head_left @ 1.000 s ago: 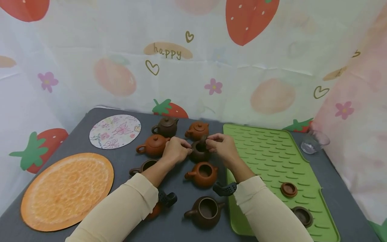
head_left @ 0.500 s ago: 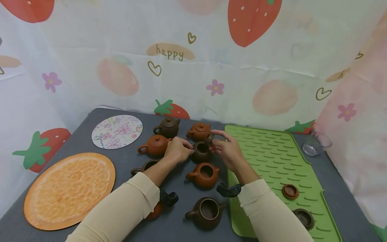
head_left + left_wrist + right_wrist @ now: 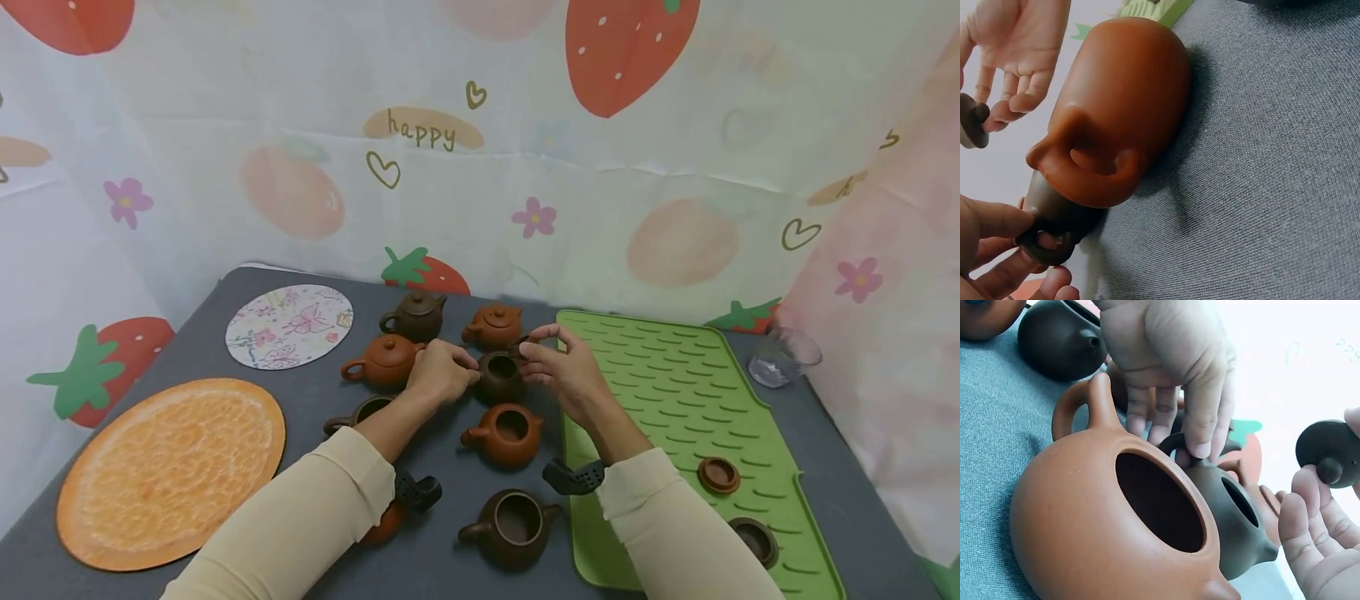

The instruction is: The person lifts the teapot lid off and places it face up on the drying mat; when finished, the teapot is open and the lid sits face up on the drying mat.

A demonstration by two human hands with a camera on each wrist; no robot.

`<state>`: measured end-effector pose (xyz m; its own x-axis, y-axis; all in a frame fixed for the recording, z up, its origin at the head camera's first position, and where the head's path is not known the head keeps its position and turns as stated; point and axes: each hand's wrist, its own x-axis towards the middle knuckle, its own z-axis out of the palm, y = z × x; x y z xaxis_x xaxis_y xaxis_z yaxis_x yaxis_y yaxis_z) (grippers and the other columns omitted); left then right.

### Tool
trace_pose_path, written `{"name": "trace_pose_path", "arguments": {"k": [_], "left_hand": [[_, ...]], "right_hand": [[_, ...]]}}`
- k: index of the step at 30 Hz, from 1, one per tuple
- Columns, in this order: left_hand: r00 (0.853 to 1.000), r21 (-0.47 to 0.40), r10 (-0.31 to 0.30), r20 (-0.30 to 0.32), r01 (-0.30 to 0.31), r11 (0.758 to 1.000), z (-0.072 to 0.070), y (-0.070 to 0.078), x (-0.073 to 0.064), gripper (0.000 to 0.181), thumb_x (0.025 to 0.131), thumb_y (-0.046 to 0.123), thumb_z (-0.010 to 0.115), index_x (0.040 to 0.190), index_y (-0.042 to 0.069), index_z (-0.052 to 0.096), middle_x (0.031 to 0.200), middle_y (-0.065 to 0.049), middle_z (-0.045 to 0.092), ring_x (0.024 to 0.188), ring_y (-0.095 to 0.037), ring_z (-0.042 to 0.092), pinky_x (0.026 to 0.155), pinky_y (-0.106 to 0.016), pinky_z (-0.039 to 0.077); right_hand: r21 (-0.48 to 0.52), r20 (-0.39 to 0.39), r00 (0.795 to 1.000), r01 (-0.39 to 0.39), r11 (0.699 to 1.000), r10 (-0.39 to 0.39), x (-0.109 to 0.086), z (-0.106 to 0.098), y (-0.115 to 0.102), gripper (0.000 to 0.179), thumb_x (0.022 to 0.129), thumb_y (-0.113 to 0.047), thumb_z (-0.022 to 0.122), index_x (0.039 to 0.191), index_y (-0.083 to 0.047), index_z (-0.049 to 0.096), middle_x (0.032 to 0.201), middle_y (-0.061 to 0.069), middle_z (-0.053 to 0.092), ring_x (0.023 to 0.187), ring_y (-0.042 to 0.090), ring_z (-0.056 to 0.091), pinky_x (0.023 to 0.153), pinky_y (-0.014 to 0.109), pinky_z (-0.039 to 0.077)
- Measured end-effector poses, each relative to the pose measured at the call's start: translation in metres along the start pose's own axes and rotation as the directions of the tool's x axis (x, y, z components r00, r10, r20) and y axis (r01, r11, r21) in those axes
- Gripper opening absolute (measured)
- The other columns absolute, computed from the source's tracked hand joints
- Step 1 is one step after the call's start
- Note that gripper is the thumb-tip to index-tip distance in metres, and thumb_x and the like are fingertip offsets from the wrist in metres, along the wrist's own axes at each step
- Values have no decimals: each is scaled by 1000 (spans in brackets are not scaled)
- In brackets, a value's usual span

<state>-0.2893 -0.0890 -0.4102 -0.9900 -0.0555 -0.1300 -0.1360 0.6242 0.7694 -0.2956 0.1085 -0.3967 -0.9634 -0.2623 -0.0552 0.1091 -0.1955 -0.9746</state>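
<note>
My left hand [image 3: 442, 373] pinches the handle [image 3: 1172, 442] of a small dark brown teapot [image 3: 501, 393]. That teapot stands lidless, its round mouth facing up. Beside and above the mouth, my right hand [image 3: 567, 368] holds a dark round lid [image 3: 1325, 450] by its edge between thumb and fingers, apart from the pot. The lid's knob shows in the right wrist view. Just nearer to me sits a lidless orange-brown teapot [image 3: 501, 446], which looms large in both wrist views.
Lidded teapots stand behind, one dark [image 3: 420, 317], one orange [image 3: 497, 327]; another orange one [image 3: 386, 362] is left. A lidless dark teapot [image 3: 510, 546] is in front. A green mat [image 3: 660, 400] bears two lids [image 3: 718, 475]. Beyond it is a clear glass [image 3: 776, 367]. Round mats [image 3: 172, 475] lie left.
My right hand has drawn slightly to the right with the lid, away from the teapot's mouth, and the lid has turned. The left hand stays on the handle.
</note>
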Motion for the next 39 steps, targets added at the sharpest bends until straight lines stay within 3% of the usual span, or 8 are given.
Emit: {"name": "trace_pose_path", "arguments": {"k": [8, 16, 20, 27, 34, 39], "left_hand": [[1000, 5, 12, 2, -12, 1000, 0, -1, -1, 4, 86, 18, 75, 87, 14, 77, 101, -7, 66, 80, -22, 59, 64, -35, 49], [1000, 9, 14, -1, -14, 1000, -1, -2, -1, 4, 86, 18, 75, 86, 14, 77, 102, -6, 66, 82, -23, 59, 63, -34, 49], [1000, 10, 18, -3, -18, 1000, -1, -3, 0, 4, 86, 18, 75, 85, 15, 77, 101, -6, 66, 80, -22, 59, 63, -34, 49], [1000, 10, 20, -11, -20, 1000, -1, -4, 0, 4, 85, 18, 76, 84, 15, 77, 101, -6, 66, 79, -22, 59, 62, -34, 49], [1000, 14, 29, -4, -29, 999, -1, -2, 0, 4, 86, 18, 76, 85, 14, 77, 96, -4, 67, 77, -20, 59, 62, -33, 49], [1000, 13, 20, -2, -20, 1000, -1, -1, 1, 3, 86, 18, 76, 86, 14, 77, 95, -4, 67, 77, -20, 59, 62, -33, 49]], "right_hand": [[-25, -1, 1000, 17, 1000, -17, -5, -1, -3, 28, 88, 5, 66, 103, -3, 43, 90, 14, 61, 83, 31, 64, 87, 52, 48], [-85, 50, 997, 56, 995, -52, -14, -4, -9, 47, 87, 7, 66, 130, 0, 50, 102, 17, 60, 105, 46, 56, 92, 51, 45], [-123, 59, 996, 69, 990, -62, -16, -5, -12, 47, 87, 6, 67, 132, 2, 53, 104, 19, 58, 104, 38, 59, 90, 46, 48], [-125, 83, 995, 71, 990, -61, -21, -10, -18, 51, 87, 6, 67, 133, 11, 46, 109, 20, 60, 97, 28, 65, 89, 44, 49], [-197, 96, 991, 112, 974, -95, -30, -21, -28, 45, 88, 4, 67, 130, 6, 50, 106, 17, 64, 97, 31, 64, 87, 45, 50], [-289, 72, 989, 147, 946, -132, -35, -28, -34, 45, 89, -2, 69, 130, 1, 52, 103, 13, 65, 94, 25, 64, 83, 39, 52]]}}
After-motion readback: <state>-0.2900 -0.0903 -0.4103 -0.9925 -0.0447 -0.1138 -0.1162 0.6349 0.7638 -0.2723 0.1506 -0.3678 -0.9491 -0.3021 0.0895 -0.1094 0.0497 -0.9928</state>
